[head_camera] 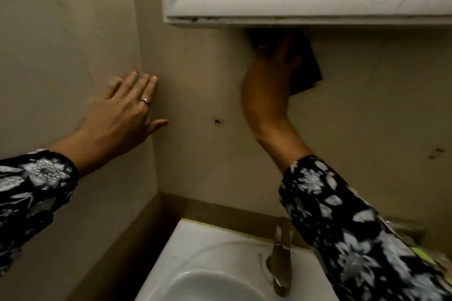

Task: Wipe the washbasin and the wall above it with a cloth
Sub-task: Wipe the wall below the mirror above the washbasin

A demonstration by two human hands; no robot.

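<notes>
My right hand (269, 80) presses a dark cloth (308, 68) flat against the beige back wall (367, 110), just under the bottom edge of the mirror frame. The fingertips are lost in the shadow under the frame. My left hand (122, 115) lies with straight, spread fingers on the side wall (61, 56) near the corner, holding nothing. The white washbasin (195, 252) sits below at the bottom of the view, its bowl partly cut off.
A white-framed mirror cabinet (305, 7) juts out overhead. A metal tap (281, 259) rises at the basin's back edge under my right forearm. Dark marks (216, 121) dot the back wall. A brown skirting strip (220, 212) borders the basin.
</notes>
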